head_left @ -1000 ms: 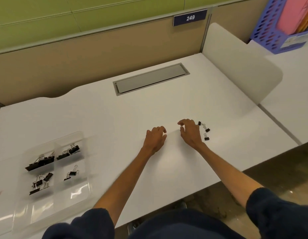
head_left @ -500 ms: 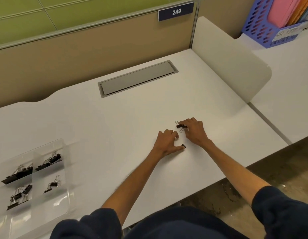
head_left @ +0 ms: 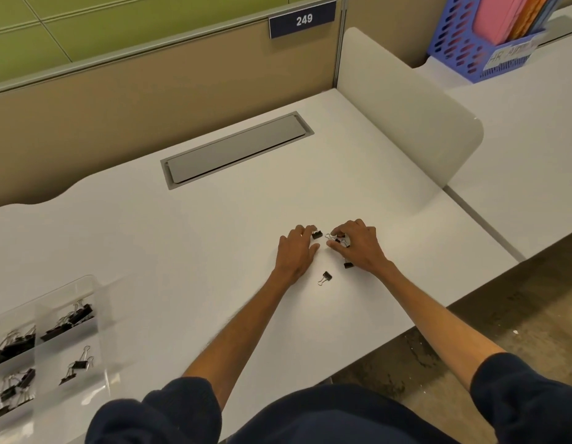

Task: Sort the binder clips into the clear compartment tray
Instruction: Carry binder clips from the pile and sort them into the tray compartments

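Black clip (head_left: 325, 278) lies apparently diagonal.

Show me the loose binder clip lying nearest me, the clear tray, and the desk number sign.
loose binder clip (head_left: 325, 277), head view, black body.
clear tray (head_left: 100, 310), head view, right wall.
number sign (head_left: 302, 20), head view, digits.

White surface (head_left: 214, 238), wavy back edge, grey cable hatch (head_left: 236, 150) set flush near back. Clear compartment tray (head_left: 70, 293) placed at front-left edge, black binder clips sorted into four compartments. Loose clip (head_left: 325, 278) lying right of centre; three more (head_left: 316, 234) (head_left: 337, 240) (head_left: 348, 265) partly covered by hands resting on surface.
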The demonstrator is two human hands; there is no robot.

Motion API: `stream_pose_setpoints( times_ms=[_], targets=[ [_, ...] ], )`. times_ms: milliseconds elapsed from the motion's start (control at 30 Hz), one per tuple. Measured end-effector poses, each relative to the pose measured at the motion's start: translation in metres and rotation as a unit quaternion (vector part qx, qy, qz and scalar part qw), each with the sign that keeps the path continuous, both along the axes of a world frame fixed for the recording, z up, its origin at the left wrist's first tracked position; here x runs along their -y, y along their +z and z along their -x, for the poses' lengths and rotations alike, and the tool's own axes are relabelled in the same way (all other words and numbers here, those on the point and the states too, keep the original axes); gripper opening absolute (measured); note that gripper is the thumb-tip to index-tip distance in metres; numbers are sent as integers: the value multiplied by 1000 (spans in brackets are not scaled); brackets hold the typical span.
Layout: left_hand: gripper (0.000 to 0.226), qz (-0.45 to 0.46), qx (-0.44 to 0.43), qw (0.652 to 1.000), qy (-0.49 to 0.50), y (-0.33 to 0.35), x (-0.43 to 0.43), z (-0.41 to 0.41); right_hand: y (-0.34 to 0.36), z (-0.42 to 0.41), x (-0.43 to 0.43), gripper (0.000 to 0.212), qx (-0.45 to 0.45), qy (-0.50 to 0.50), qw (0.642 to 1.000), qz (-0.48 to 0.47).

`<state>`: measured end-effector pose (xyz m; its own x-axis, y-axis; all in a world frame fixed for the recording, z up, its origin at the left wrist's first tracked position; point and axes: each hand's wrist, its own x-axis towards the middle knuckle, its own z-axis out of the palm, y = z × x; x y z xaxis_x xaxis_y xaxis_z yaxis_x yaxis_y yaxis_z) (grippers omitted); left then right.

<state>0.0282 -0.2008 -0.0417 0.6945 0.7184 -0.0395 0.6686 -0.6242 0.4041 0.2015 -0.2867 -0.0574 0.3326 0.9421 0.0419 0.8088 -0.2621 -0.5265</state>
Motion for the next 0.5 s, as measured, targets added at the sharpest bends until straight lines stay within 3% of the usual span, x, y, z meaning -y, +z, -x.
stream_pose_setpoints(
  times_ms=[133, 400, 500],
  targets=[
    [43, 20, -43, 999, 6, -2, -1, -12, -2, -1, 7, 29, 42, 42, 998, 25],
    [14, -51, -43, 998, -14, -9, 6, -4, -4, 9, 3, 19, 66, 50, 996, 22],
    [22, -79, -58, 995, -22, -9, 6, 8, -7, 18, -1, 25, 69, 39, 997, 27]
  ],
)
